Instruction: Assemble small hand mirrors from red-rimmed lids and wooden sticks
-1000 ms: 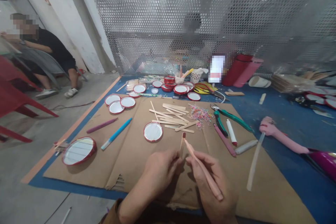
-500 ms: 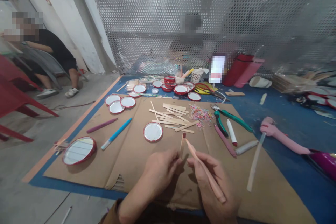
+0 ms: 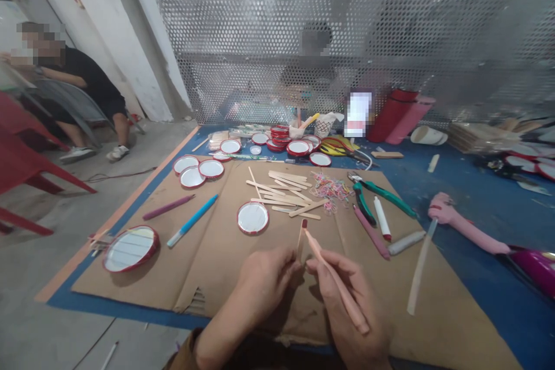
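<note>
My left hand [image 3: 271, 277] is closed on a wooden craft stick [image 3: 300, 240], which stands upright with a dark red tip. In my right hand [image 3: 351, 295] is a pale pink marker [image 3: 336, 277], its point against the red end of the stick. Just beyond lies a round white lid with a red rim [image 3: 252, 218]. Loose craft sticks [image 3: 281, 191] are heaped behind it, beside a pile of small coloured rubber bands [image 3: 332, 188]. All of these rest on a cardboard sheet [image 3: 217, 277].
Green-handled pliers [image 3: 366, 202], a white marker [image 3: 382, 218] and a pink glue gun [image 3: 468, 225] lie to the right. At left are a blue pen [image 3: 193, 221] and a lid with sticks across it [image 3: 131, 250]. Stacked red lids [image 3: 280, 137] stand behind. A person [image 3: 82, 69] sits far left.
My right hand and the pink marker have shifted very slightly left against the stick's red tip. My left hand and the stick stay almost still.
</note>
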Available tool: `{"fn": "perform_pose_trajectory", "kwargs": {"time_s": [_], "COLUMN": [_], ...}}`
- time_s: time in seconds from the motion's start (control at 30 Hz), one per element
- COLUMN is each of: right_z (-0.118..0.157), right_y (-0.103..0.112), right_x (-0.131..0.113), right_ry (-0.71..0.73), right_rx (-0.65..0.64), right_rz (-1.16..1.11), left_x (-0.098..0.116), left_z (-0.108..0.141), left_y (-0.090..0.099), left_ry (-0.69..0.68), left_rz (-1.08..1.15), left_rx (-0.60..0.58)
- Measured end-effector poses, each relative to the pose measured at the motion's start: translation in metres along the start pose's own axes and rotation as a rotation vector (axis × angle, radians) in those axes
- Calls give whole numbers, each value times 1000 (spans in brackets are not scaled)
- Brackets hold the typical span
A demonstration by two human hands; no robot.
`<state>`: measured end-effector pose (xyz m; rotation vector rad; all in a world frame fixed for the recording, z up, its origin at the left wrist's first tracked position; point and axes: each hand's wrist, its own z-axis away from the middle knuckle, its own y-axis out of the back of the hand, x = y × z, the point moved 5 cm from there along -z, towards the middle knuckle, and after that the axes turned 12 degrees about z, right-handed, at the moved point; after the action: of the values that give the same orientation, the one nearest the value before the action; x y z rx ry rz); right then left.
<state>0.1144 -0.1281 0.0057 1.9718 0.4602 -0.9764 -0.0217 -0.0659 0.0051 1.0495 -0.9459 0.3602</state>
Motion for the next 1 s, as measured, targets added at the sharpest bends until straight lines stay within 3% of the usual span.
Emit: {"fn": "perform_pose_trajectory", "kwargs": {"time_s": [1.0], "right_z": [-1], "right_y": [0], "right_x": [-1], "right_ry": [-3], "right_rx": [-2], "right_rz": [11], "left_x": [0], "left_z": [0], "left_y": [-1], "left_ry": [5], "left_rz": [14], "left_rx": [9]}}
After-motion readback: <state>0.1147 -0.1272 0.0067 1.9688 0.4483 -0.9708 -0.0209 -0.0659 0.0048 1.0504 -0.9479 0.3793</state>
